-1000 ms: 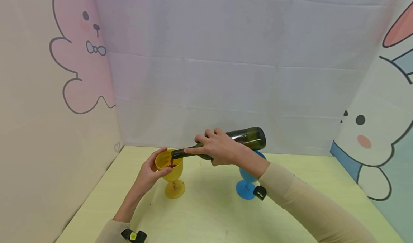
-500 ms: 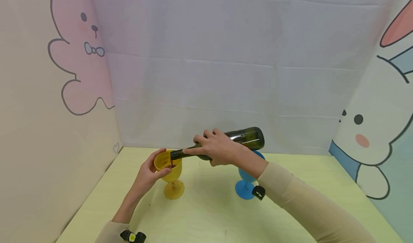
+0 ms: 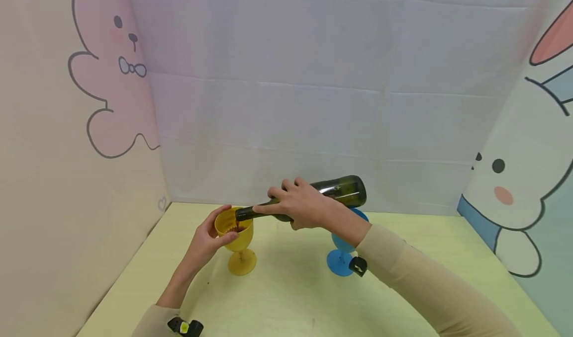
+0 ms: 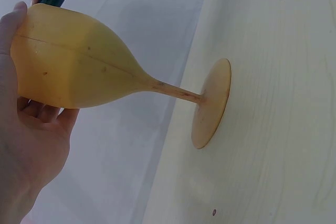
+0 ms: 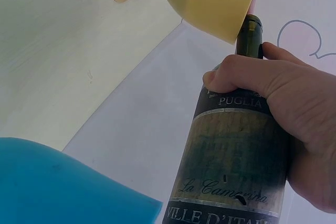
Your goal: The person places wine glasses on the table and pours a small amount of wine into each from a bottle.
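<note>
My left hand grips the bowl of a yellow goblet, thumb on the near side and fingers round the far side. In the left wrist view the foot of the goblet is at the table. My right hand holds a dark green wine bottle near its neck, tilted so that the mouth lies over the goblet's rim. Dark red liquid runs from the mouth into the bowl. The bottle's label shows in the right wrist view.
A blue goblet stands upright on the pale yellow table, partly hidden behind my right forearm. Behind the table hangs a white sheet. Side panels with a pink bear and a white rabbit flank it.
Both hands, the bottle and the yellow goblet keep nearly the same places while the red liquid keeps running. The whole view shifts only slightly.
</note>
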A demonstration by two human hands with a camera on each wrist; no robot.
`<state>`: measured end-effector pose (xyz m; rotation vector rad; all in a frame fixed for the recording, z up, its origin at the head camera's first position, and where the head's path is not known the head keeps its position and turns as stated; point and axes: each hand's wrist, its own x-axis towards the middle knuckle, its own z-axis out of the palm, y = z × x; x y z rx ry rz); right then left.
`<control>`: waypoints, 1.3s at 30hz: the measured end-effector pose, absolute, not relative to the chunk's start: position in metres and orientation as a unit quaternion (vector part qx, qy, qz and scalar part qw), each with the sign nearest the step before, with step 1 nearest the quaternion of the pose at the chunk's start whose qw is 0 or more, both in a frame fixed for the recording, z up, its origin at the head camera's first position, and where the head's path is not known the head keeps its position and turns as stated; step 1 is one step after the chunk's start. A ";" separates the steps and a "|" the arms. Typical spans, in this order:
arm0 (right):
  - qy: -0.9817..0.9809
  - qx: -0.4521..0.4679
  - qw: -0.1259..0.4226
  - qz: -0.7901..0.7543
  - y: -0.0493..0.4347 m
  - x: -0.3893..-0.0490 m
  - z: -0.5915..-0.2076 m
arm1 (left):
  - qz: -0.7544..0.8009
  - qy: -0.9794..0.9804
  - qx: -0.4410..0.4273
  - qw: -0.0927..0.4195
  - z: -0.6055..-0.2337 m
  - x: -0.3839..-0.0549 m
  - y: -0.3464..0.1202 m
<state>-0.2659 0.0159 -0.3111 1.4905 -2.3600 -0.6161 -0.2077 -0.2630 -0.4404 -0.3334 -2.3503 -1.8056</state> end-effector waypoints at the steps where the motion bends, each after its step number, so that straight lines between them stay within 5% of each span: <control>1: -0.817 0.516 0.141 -0.214 0.016 -0.266 -0.311 | -0.604 -0.785 -0.112 0.079 -0.440 -0.208 -0.263; 39: -0.816 0.517 0.145 -0.214 0.017 -0.267 -0.313 | -0.602 -0.787 -0.107 0.078 -0.442 -0.208 -0.263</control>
